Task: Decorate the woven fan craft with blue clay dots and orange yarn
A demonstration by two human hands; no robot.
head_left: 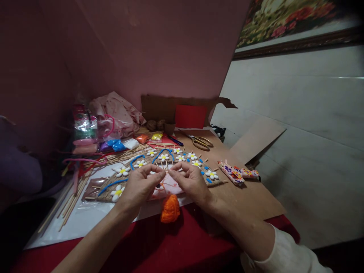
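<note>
My left hand and my right hand meet fingertip to fingertip above a fan-shaped woven piece of twine and sticks, decorated with white clay flowers and blue trim. Thumbs and forefingers of both hands pinch together on something very small between them; what it is cannot be made out. A pink sheet lies under the hands. An orange lump of clay or yarn sits just in front of them on the red cloth.
Gold scissors lie on brown cardboard at the back. Two beaded strips lie to the right. Clay packets, bags and loose thin sticks crowd the left. Walls close in behind and at right.
</note>
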